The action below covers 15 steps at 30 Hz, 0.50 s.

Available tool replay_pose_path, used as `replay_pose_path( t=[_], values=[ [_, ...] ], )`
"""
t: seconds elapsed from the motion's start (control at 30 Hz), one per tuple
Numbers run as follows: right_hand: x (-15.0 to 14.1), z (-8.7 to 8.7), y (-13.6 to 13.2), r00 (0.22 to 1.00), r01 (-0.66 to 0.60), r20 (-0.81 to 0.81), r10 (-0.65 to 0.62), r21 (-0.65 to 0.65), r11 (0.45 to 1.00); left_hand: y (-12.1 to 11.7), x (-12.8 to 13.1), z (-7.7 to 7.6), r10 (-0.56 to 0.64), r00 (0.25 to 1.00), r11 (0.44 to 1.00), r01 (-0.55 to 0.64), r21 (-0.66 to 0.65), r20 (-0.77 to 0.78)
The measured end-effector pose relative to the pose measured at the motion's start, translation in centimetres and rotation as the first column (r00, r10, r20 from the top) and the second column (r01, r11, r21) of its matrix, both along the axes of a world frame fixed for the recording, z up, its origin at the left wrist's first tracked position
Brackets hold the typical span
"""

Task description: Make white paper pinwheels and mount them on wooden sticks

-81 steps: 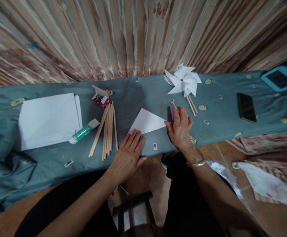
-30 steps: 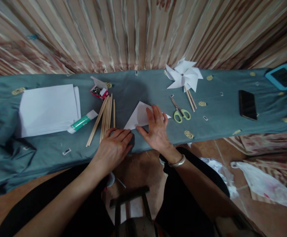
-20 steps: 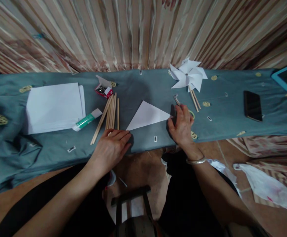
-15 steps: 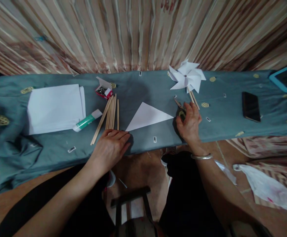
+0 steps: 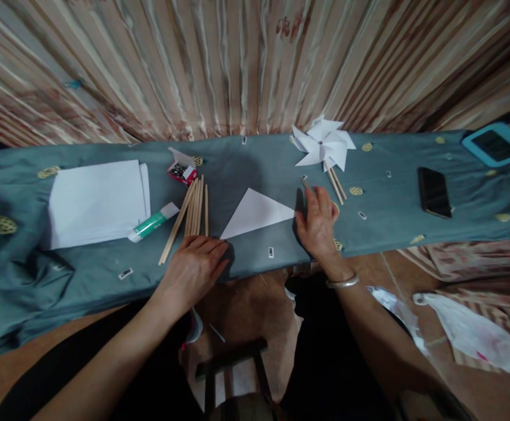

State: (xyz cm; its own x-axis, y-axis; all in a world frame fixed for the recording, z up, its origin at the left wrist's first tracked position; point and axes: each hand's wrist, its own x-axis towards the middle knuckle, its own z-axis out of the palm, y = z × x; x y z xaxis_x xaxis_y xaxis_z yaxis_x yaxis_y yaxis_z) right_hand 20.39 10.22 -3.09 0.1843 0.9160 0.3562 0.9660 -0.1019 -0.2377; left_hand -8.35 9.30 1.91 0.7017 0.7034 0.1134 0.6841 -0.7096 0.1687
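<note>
A white paper triangle (image 5: 257,213) lies flat on the blue-green cloth between my hands. My left hand (image 5: 195,266) rests palm down at the table's near edge, fingers stretched out, its fingertips by the triangle's left corner and over the lower ends of several wooden sticks (image 5: 195,204). At the triangle's right tip is my right hand (image 5: 319,225), palm down with its thumb apart from the bent fingers. It covers most of the scissors (image 5: 306,184), whose blade end pokes out above the fingers. Whether its thumb touches the paper tip I cannot tell.
White paper sheets (image 5: 97,202) and a green glue stick (image 5: 152,224) lie left. A small red box of pins (image 5: 182,172) stands behind the sticks. White paper pinwheels (image 5: 323,143) lie back right, beyond them a phone (image 5: 434,192) and a blue-framed tablet (image 5: 497,145).
My right hand swept over the triangle, uncovering the scissors, then returned right to its tip and over the scissors. My left hand slid left, off the paper, toward the sticks.
</note>
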Motion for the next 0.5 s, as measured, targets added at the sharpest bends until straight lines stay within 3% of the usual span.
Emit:
replay_pose_path(
  t=[0.1,0.33,0.5],
  values=[
    [0.9,0.5,0.1,0.999,-0.013,-0.038,0.014,0.026,1.000,0.0,-0.1,-0.2,0.006,0.999,1.000,-0.006,0.005,0.044],
    [-1.3,1.1,0.1,0.931,-0.337,-0.153,0.332,-0.008,0.941,0.6,0.0,-1.0,0.095,0.988,0.995,-0.098,0.014,0.125],
    [-1.4,0.8,0.0,0.890,-0.420,-0.178,0.420,0.038,0.907,0.8,0.4,-1.4,0.114,0.987,0.993,-0.111,-0.031,0.109]
  ],
)
